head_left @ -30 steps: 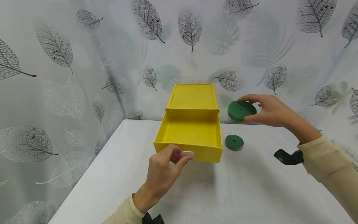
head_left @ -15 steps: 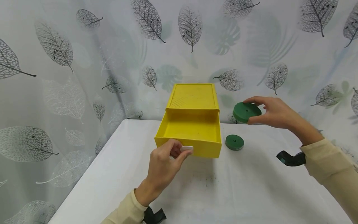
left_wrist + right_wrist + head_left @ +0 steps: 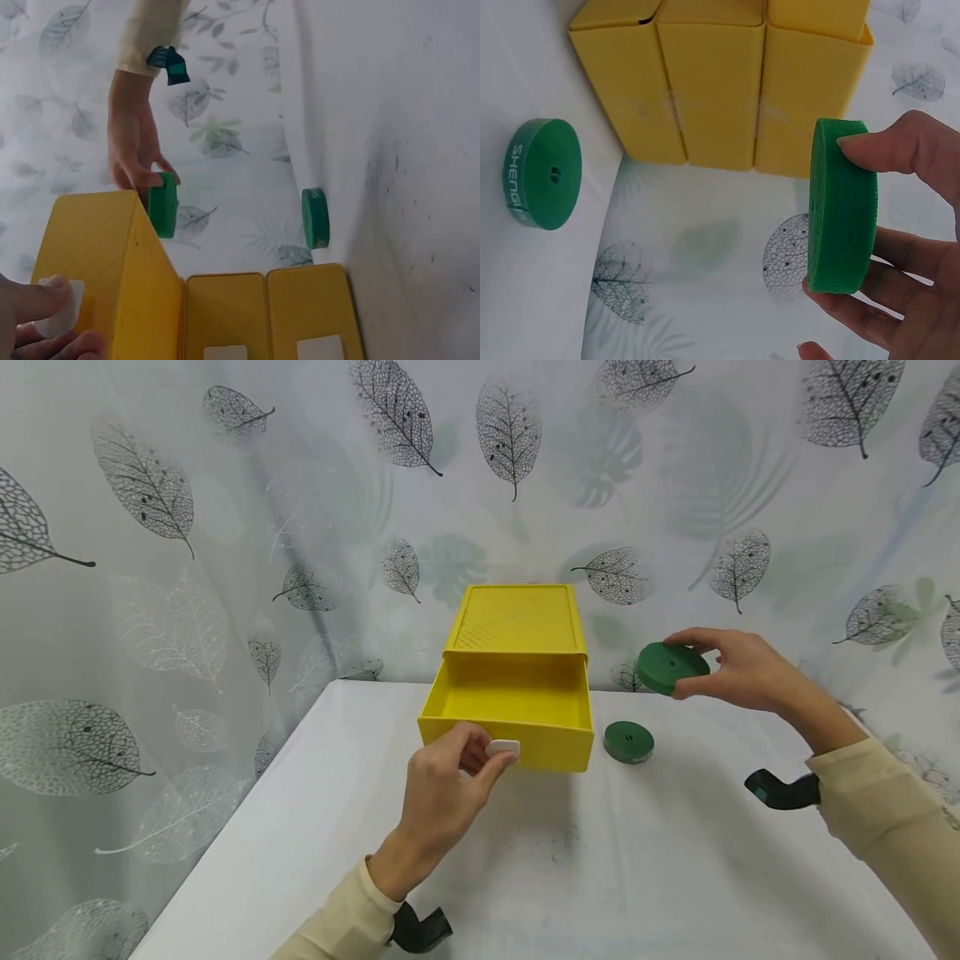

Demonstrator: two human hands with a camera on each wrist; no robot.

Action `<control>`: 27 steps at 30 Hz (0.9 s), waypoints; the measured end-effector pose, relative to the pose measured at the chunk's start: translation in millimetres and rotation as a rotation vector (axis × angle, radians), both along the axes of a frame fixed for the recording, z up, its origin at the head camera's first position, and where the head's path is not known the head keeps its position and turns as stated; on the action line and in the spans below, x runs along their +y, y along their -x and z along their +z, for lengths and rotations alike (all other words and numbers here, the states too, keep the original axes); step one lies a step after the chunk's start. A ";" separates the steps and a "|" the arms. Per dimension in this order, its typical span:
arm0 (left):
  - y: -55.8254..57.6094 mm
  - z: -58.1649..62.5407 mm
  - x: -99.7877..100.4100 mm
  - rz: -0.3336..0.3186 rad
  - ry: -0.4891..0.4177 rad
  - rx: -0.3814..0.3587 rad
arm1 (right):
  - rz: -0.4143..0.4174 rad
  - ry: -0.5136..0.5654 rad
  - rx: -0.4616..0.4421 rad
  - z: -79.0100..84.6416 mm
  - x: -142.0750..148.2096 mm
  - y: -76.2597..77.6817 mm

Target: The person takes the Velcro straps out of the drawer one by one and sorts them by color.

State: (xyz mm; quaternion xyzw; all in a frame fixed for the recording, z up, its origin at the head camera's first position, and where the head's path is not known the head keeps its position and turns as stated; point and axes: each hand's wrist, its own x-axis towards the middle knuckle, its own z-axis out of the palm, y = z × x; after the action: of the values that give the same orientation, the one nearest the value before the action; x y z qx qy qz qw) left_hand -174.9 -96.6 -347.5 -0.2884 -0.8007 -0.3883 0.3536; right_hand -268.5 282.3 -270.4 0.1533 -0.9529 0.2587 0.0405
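My left hand [image 3: 442, 789] pinches the white handle [image 3: 502, 747] of the top drawer [image 3: 551, 748] in a yellow drawer cabinet [image 3: 521, 618]. This drawer stands partly pulled out, and the part of its inside that shows holds nothing. To the right, my right hand [image 3: 750, 675] grips a green roll of tape [image 3: 667, 668] by its rim, thumb on one side and fingers on the other, above the table. A second, similar green roll [image 3: 628, 741] lies flat beside the cabinet. White lettering shows on its edge in the right wrist view.
Two lower drawers with white handles [image 3: 225, 352] are shut beneath the top one in the left wrist view. The white table [image 3: 675, 877] has small dark marks in front of the cabinet. A leaf-patterned curtain [image 3: 300, 510] hangs close behind and at the left.
The top drawer has slid partway back into the cabinet, with my left hand still on its handle. My right hand has moved right and slightly down with its green roll of tape.
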 end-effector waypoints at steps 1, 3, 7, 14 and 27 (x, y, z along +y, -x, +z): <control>0.9 -0.1 0.3 0.001 0.001 -0.004 | -0.001 -0.001 -0.005 -1.3 1.1 0.4; 2.9 -0.3 0.9 0.002 0.000 -0.009 | -0.004 -0.005 -0.014 -3.8 2.8 1.4; 8.2 -1.2 2.3 0.006 -0.004 -0.004 | -0.006 -0.012 -0.020 -9.3 5.1 3.9; 18.4 -2.7 3.9 0.004 -0.013 0.009 | -0.018 -0.028 -0.029 -20.3 8.9 7.0; 36.3 -4.7 4.4 -0.063 -0.043 0.002 | -0.024 -0.049 -0.053 -38.0 21.4 10.7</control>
State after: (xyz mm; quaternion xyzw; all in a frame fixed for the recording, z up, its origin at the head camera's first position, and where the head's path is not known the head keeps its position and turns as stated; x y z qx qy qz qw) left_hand -211.2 -92.2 -352.2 -0.3061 -0.7822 -0.4162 0.3483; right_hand -279.1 303.8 -308.4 0.1358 -0.9614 0.2389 0.0148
